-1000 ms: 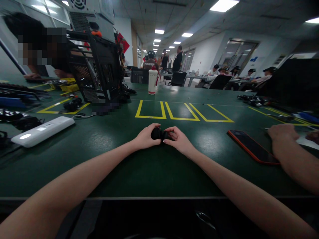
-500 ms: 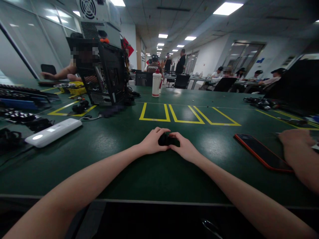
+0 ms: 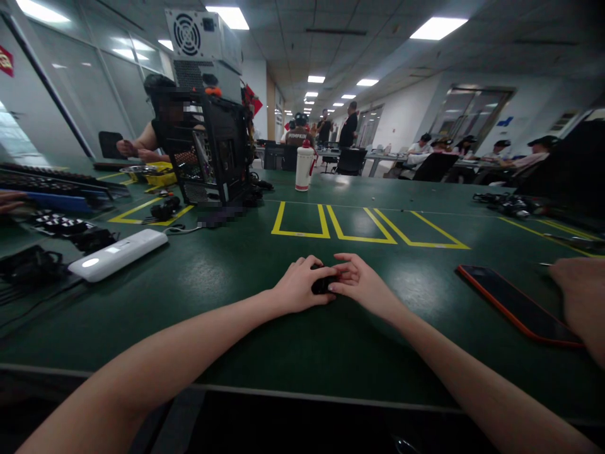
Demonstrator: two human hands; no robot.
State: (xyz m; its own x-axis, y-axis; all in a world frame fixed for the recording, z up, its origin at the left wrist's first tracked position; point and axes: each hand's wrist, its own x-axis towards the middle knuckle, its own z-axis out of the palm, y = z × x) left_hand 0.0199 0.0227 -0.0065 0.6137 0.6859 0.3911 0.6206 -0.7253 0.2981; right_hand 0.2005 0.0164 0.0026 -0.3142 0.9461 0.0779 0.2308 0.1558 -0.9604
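Note:
A small black object point(image 3: 321, 286), its exact kind hidden by my fingers, sits low over the green table between both hands. My left hand point(image 3: 305, 284) curls round it from the left, thumb and fingers closed on it. From the right, my right hand point(image 3: 359, 284) meets its right end. The right thumb presses near the object's edge, with the other fingers bent above it and the index finger lifted a little apart. Both forearms reach in over the table's front edge.
Yellow tape outlines point(image 3: 371, 241) mark the green table point(image 3: 246, 353) ahead. At left are a white power strip point(image 3: 120, 254) and an open computer case point(image 3: 212, 151). A white bottle point(image 3: 304, 169) stands beyond. A red-edged phone point(image 3: 515, 302) lies right, beside another person's hand point(image 3: 579, 287).
My right fingers have shifted: the index finger is raised and the others bend inward. My left hand has closed further over the black object. The view has moved slightly.

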